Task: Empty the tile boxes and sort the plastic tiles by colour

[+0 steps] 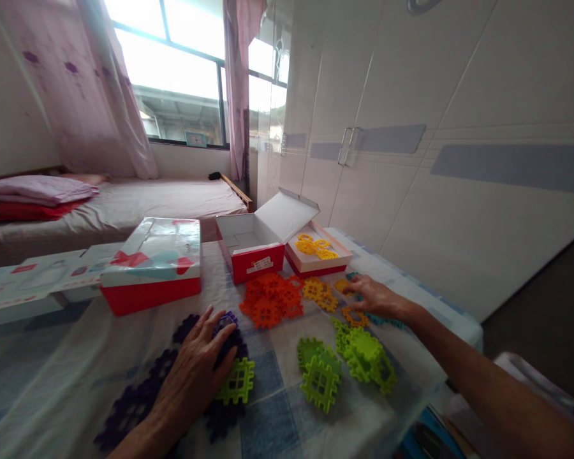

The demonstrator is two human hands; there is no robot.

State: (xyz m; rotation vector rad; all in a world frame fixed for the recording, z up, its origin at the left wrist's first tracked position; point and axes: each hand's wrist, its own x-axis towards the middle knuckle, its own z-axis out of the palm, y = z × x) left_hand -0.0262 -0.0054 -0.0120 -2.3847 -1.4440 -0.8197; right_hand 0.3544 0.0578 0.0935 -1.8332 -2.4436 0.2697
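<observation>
My left hand [196, 366] lies flat, fingers spread, on a heap of dark purple waffle blocks [138, 401], next to a single green block [238, 381]. My right hand [373, 296] reaches out palm down, fingers extended, over yellow-orange blocks [321, 292] and teal pieces [385, 320]. An orange pile [272, 299] sits between the hands. A cluster of green blocks [358, 357] lies in front of my right forearm. An open red box [251, 248] and its lid tray [318, 252] holding yellow blocks stand beyond.
A closed red-and-white box [153, 264] stands at the left on the cloth-covered table [277, 421]. Flat white cartons [33, 280] lie far left. A bed [124, 210] is behind, wardrobe doors [411, 159] to the right, floor past the table's right edge.
</observation>
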